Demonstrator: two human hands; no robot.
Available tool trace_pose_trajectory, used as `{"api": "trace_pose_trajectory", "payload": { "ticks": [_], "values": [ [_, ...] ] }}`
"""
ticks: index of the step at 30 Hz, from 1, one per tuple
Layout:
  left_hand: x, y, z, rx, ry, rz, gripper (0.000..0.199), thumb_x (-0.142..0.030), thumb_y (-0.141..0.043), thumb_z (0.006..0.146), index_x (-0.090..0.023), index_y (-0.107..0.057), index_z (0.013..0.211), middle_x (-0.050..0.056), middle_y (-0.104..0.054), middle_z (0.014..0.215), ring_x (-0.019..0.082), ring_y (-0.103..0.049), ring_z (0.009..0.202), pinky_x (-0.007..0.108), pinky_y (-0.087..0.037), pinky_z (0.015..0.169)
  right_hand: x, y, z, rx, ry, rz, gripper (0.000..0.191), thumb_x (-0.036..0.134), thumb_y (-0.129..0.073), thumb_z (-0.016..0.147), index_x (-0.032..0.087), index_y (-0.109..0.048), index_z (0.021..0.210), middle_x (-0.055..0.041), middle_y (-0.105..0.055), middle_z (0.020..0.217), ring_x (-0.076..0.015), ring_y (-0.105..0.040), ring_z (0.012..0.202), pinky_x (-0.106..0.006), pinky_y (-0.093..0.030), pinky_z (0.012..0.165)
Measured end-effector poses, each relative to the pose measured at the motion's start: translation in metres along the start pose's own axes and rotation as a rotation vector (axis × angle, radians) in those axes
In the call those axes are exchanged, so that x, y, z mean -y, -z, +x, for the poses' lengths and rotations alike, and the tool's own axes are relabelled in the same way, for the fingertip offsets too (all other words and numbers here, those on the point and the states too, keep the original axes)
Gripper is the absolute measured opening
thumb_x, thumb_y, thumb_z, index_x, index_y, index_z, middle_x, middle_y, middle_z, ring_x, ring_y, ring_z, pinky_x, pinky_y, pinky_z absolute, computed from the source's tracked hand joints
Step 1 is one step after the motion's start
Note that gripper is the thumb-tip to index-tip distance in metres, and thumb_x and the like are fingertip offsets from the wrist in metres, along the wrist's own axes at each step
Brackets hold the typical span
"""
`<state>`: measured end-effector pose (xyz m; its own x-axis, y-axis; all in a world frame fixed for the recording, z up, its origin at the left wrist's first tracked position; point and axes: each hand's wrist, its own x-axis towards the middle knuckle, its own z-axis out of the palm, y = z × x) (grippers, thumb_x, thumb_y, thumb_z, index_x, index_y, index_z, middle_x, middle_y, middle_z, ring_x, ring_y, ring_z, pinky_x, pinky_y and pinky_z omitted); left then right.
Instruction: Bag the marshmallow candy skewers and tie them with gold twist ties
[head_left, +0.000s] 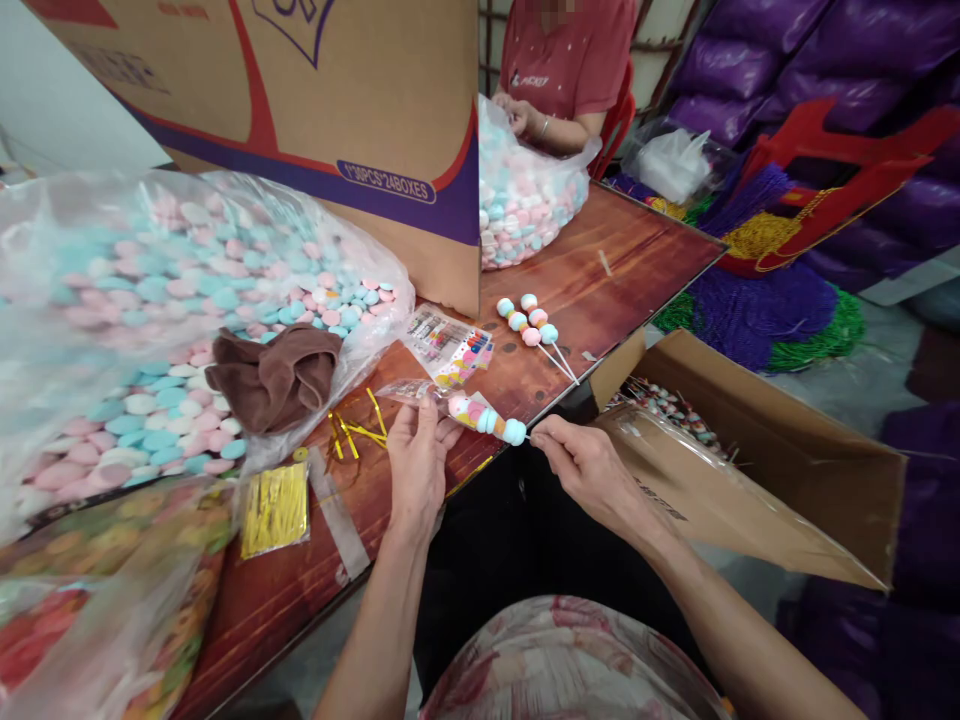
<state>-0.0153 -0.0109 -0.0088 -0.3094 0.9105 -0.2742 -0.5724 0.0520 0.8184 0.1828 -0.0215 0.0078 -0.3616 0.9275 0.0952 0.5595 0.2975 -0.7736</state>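
Note:
My left hand (416, 455) pinches a clear printed plastic bag (409, 390) over the table's front edge. A marshmallow skewer (514, 431) of blue, pink and white pieces lies partly inside that bag, its blue end outside. The fingers of my right hand (581, 465) are closed on the skewer's stick, close below the last blue marshmallow. Just beyond my hands, two finished skewers (536, 328) rest on the table beside a pile of printed bags (450, 345). Loose gold twist ties (352, 435) lie left of my left hand, near a pack of gold ties (275, 510).
A large bag of marshmallows (187, 270) with a brown cloth (277, 375) covers the left side. A tall carton (360, 120) stands behind. At right, an open box (757, 480) holds more skewers. Across the table sits a person (566, 70) beside another marshmallow bag (525, 190).

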Motion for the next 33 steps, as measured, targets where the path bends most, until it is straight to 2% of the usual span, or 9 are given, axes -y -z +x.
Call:
{"api": "trace_pose_trajectory", "payload": {
  "ticks": [4, 9, 14, 19, 24, 27, 30, 33],
  "values": [
    [-0.002, 0.003, 0.002, -0.006, 0.046, 0.043, 0.034, -0.042, -0.077, 0.074, -0.014, -0.066, 0.093, 0.009, -0.075, 0.09, 0.021, -0.072, 0.09, 0.032, -0.055, 0.084, 0.0, 0.003, 0.0, -0.004, 0.135, -0.128, 0.018, 0.021, -0.043, 0.099, 0.019, -0.054, 0.084, 0.0019, -0.053, 0.071, -0.0111, -0.048, 0.061, -0.025, -0.034, 0.061],
    [-0.002, 0.007, 0.005, 0.02, 0.064, 0.072, 0.033, -0.043, -0.076, 0.075, -0.014, -0.067, 0.088, 0.008, -0.075, 0.087, 0.02, -0.072, 0.085, 0.034, -0.056, 0.083, -0.003, 0.006, 0.001, -0.09, 0.209, -0.227, 0.016, 0.021, -0.044, 0.099, 0.019, -0.056, 0.088, -0.0008, -0.06, 0.075, -0.0124, -0.054, 0.063, -0.025, -0.037, 0.062],
    [0.005, 0.002, 0.001, 0.003, 0.024, -0.003, 0.031, -0.038, -0.08, 0.072, -0.017, -0.067, 0.09, 0.003, -0.075, 0.09, 0.016, -0.072, 0.081, 0.032, -0.056, 0.084, -0.004, -0.009, -0.003, -0.145, 0.249, -0.265, 0.018, 0.02, -0.042, 0.1, 0.018, -0.057, 0.091, -0.0041, -0.063, 0.079, -0.0134, -0.058, 0.067, -0.025, -0.039, 0.064],
    [0.009, -0.001, -0.003, 0.013, 0.006, -0.029, 0.034, -0.04, -0.079, 0.073, -0.018, -0.066, 0.094, 0.004, -0.074, 0.097, 0.016, -0.071, 0.086, 0.031, -0.054, 0.087, -0.004, -0.021, -0.006, -0.151, 0.231, -0.309, 0.022, 0.018, -0.04, 0.1, 0.017, -0.058, 0.088, -0.0038, -0.062, 0.075, -0.0131, -0.055, 0.065, -0.026, -0.036, 0.062],
    [0.01, 0.003, -0.003, 0.079, 0.033, -0.076, 0.03, -0.041, -0.076, 0.077, -0.017, -0.064, 0.09, 0.004, -0.073, 0.098, 0.014, -0.07, 0.084, 0.031, -0.054, 0.086, 0.006, -0.014, -0.005, 0.011, 0.003, 0.033, 0.019, 0.026, -0.046, 0.098, 0.02, -0.055, 0.082, 0.0042, -0.047, 0.062, -0.0096, -0.04, 0.054, -0.024, -0.031, 0.055],
    [0.01, 0.001, -0.004, 0.088, 0.032, -0.089, 0.028, -0.038, -0.077, 0.075, -0.017, -0.062, 0.087, 0.005, -0.073, 0.099, 0.016, -0.071, 0.089, 0.032, -0.054, 0.087, 0.014, -0.013, -0.002, 0.073, -0.199, 0.434, 0.024, 0.034, -0.051, 0.094, 0.019, -0.054, 0.076, 0.0059, -0.04, 0.056, -0.0083, -0.032, 0.05, -0.023, -0.025, 0.048],
    [0.009, -0.002, -0.005, 0.085, 0.04, -0.128, 0.028, -0.037, -0.078, 0.075, -0.018, -0.061, 0.086, 0.007, -0.074, 0.102, 0.02, -0.071, 0.097, 0.035, -0.053, 0.09, 0.016, -0.015, -0.001, 0.165, -0.409, 0.876, 0.023, 0.038, -0.06, 0.087, 0.016, -0.058, 0.08, 0.0087, -0.035, 0.051, -0.0053, -0.021, 0.043, -0.022, -0.014, 0.042],
    [0.009, -0.003, -0.004, 0.086, 0.033, -0.176, 0.026, -0.036, -0.076, 0.078, -0.019, -0.061, 0.09, 0.007, -0.074, 0.105, 0.021, -0.069, 0.103, 0.035, -0.051, 0.094, 0.014, -0.016, 0.0, 0.26, -0.532, 1.149, 0.025, 0.037, -0.068, 0.081, 0.014, -0.061, 0.082, 0.0107, -0.033, 0.049, -0.0024, -0.014, 0.04, -0.021, -0.008, 0.041]
  ]
}}
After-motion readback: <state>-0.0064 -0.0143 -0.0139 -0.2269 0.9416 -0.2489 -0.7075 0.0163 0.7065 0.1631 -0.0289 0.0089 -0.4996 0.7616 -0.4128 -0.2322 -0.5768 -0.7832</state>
